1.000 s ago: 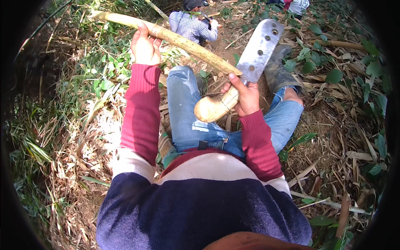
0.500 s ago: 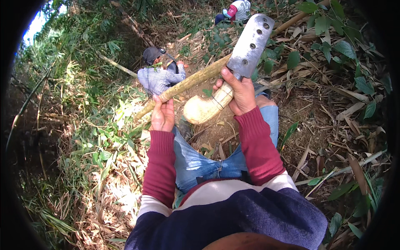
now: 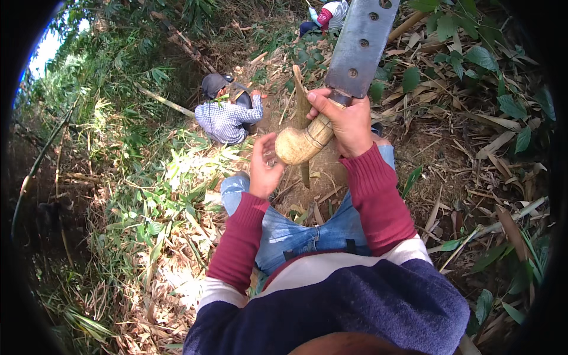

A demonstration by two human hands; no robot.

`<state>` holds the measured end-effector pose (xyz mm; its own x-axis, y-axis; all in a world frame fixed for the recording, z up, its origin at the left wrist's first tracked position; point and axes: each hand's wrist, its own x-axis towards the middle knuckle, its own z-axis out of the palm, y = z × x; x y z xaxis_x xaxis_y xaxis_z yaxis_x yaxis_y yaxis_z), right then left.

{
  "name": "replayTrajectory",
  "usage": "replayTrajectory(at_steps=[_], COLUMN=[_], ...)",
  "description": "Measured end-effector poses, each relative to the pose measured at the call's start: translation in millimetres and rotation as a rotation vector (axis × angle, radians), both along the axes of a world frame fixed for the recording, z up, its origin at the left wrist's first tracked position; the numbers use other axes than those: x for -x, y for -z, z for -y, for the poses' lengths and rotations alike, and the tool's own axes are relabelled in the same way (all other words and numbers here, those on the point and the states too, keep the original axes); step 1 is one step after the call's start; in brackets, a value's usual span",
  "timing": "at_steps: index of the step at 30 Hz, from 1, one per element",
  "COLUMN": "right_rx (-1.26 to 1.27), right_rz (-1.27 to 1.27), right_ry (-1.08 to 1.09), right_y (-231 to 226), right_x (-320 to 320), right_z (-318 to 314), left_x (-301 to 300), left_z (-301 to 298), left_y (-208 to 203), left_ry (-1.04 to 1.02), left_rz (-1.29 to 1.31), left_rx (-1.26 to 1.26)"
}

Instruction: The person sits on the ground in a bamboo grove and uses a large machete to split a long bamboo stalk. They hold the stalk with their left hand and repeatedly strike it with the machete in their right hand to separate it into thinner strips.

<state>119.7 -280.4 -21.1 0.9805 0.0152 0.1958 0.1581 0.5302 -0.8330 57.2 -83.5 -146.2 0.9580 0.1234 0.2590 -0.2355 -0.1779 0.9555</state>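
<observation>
In my right hand (image 3: 346, 121) is a machete, its wide grey blade (image 3: 361, 50) pierced by several round holes and pointing up and away to the right. The pale handle (image 3: 302, 142) bends into a rounded knob at its lower left end. My left hand (image 3: 264, 165) is beside that knob with its fingers loosely bent and apart; no object shows in it. Behind the handle runs a greenish-brown stick (image 3: 300, 89), roughly upright in the picture and partly covered by the handle and my right fingers. Whether those fingers also touch the stick, I cannot tell.
A person in a checked shirt (image 3: 228, 121) and dark cap sits ahead on the left. Farther off is another person (image 3: 331, 16), partly hidden by the blade. Green plants (image 3: 455, 59) and dry leaves (image 3: 497, 142) cover the ground at right; undergrowth fills the left.
My left hand has let go of the stick and moved right to the knob. The stick has swung from a long diagonal to nearly upright. The machete has shifted up, its tip leaving the picture.
</observation>
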Motion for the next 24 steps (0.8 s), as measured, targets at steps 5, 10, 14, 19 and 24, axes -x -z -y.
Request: replayTrajectory(at_steps=[5,10,14,19,24], right_rx=[0.120,0.036,0.167,0.766,1.170], right_rz=[-0.047,-0.031,0.096,0.568,0.938], right_ry=[-0.124,-0.141,-0.083,0.262,0.467], right_y=[8.2,-7.9,-27.0,-48.7,-85.3], right_x=[17.2,13.7,-4.6,-18.4,-10.1], right_z=[-16.7,-24.1,5.1,-0.4,-17.0], left_x=[-6.0,-14.2,-44.4,-43.1,-30.0], left_z=[33.7,30.0,-21.6,-52.8,-85.3], left_y=[22.7,3.4,-49.6,-108.7,-193.4], left_ry=[0.180,-0.021,0.041,0.076,0.094], left_rz=[0.066,-0.260,0.034,0.160,-0.014], left_rx=[-0.729,0.037,0.198,0.265,0.156])
